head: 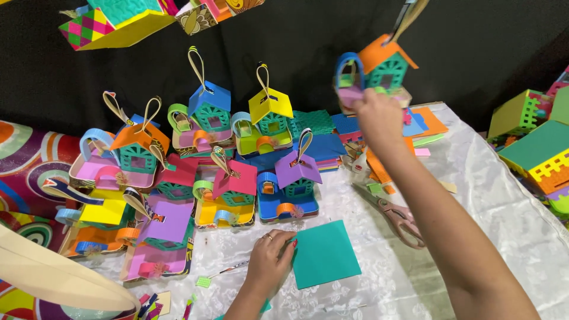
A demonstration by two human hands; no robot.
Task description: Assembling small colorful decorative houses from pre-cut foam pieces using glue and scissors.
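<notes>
Black cloth backdrop hangs behind the table. White patterned tablecloth covers the tabletop to the right edge; colourful swirl-print fabric along the left edge. Even indoor light.

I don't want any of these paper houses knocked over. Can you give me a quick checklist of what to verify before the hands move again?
1. Right hand grips the lifted orange-roofed house: ok.
2. Lifted house is above the table rows: ok.
3. Left hand rests on the teal square sheet, pinning it: ok.
4. Scissors lie directly under the right forearm: not ok.
5. Free spot among the standing houses for setting it down: cannot tell.
</notes>
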